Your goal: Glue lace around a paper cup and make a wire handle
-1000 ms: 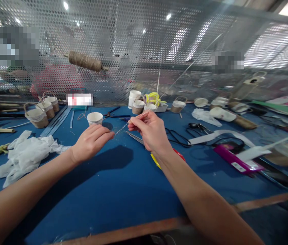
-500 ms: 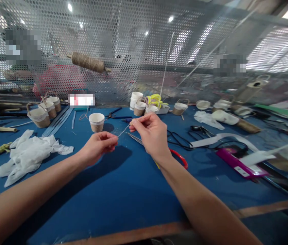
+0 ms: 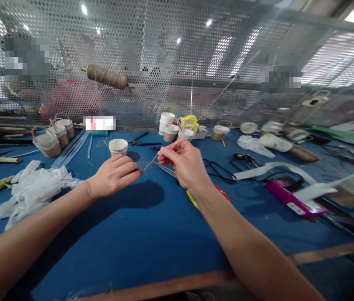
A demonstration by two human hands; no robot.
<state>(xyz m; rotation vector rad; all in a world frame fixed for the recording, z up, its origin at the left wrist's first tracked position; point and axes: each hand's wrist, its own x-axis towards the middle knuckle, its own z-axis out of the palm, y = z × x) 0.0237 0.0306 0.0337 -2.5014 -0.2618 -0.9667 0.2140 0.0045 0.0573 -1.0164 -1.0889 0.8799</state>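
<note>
Cup [image 3: 118, 146] upright, toward back edge of counter [image 3: 126, 246] | thread [image 3: 151, 162], long axis toward back-right corner | left grip [image 3: 114, 175], right grip [image 3: 184, 163]: clamped on thread

A thin, whitish strand [image 3: 151, 161], apparently twisted, spans the gap between a person's left hand [image 3: 114, 175] and right hand [image 3: 187, 163], drawn nearly straight at the middle of the scene. It slants from near left to far right, its material too fine to identify from where I stand.
</note>
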